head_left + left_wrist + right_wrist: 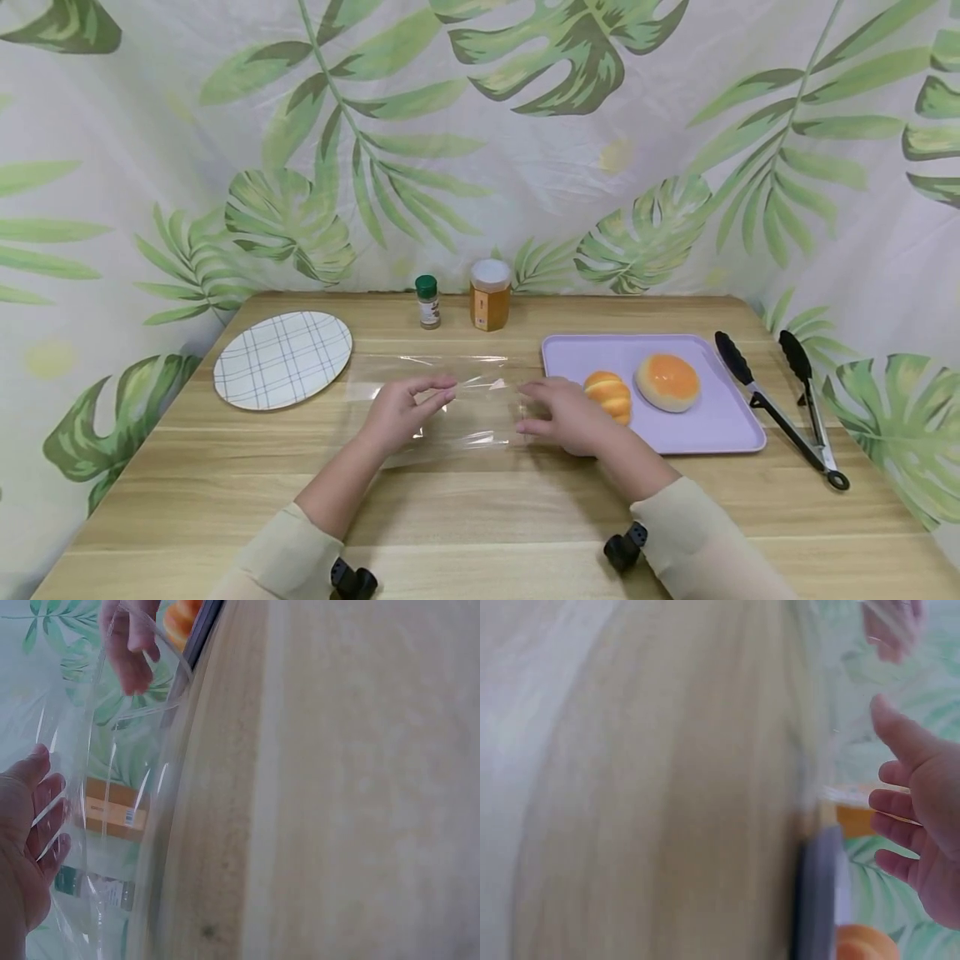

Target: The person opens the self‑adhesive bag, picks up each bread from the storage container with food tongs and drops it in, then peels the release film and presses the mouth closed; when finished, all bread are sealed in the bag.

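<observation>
Clear plastic bag (pixel 472 421) spread over the pale wood-grain counter (pixel 465 517), between white grid-lined round plate (pixel 285 361) and lilac rectangular tray (pixel 716 425). Left hand (pixel 399 410) at the film, thumb and fingers apart. Right hand (pixel 568 414) at bag's right end, likewise apart. Exact contact: cannot tell.

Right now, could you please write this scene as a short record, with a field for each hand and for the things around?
left hand: fingers relaxed, at the clear plastic bag
right hand: thumb and fingers apart, near the bag's right end
lilac tray: holds ridged bun and round bun
right of tray: tongs
far left: checked plate
back: green-capped shaker, amber jar
</observation>
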`<state>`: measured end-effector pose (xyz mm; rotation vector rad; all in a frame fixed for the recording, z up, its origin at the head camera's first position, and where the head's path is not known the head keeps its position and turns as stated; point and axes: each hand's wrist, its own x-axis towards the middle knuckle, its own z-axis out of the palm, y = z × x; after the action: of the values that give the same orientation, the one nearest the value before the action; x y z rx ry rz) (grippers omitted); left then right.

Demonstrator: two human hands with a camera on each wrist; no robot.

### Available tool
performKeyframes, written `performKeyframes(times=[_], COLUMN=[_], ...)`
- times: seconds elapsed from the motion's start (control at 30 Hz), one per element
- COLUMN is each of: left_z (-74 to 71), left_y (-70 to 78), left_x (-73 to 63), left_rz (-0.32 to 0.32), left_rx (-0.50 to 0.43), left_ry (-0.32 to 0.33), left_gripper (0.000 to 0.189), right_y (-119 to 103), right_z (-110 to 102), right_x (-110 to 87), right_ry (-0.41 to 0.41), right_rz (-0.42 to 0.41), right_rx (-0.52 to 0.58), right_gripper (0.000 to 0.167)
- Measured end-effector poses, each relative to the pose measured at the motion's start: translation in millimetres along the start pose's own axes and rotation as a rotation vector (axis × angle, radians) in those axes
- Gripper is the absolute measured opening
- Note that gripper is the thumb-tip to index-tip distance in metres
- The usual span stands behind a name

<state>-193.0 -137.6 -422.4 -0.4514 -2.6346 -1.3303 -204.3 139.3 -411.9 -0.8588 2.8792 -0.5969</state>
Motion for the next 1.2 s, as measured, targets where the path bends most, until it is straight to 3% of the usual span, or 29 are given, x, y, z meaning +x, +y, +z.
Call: performKeyframes(times=[0.23, 0.47, 0.67, 1.0, 1.2], left_z=[-1.4, -5.9, -1.8, 2.4, 3.9], left_y=[0.8, 3.0, 1.5, 1.4, 1.8], left_x=[1.0, -1.2, -1.5, -0.5, -0.3], left_rz=[-0.008, -0.011, 0.004, 0.009, -0.006], left_rx=[0.002, -0.033, -0.038, -0.035, -0.047], left_ry=[0.019, 0.023, 0.025, 0.024, 0.013], left_gripper=[0.021, 0.022, 0.022, 0.022, 0.023], right_y=[28.9, 71.5, 108.4, 165.9, 195.7], right_z=[-26.2, -48.0, -58.4, -70.8, -70.0], right_x=[-35.4, -78.6, -114.6, -167.2, -183.8], right_ry=[0.18, 0.273, 0.412, 0.45, 0.428], right_rz=[0.044, 0.197, 0.289, 0.554, 0.74], right_rx=[0.046, 0.072, 0.047, 0.023, -0.027], right_gripper=[0.057, 0.061, 0.058, 0.065, 0.086])
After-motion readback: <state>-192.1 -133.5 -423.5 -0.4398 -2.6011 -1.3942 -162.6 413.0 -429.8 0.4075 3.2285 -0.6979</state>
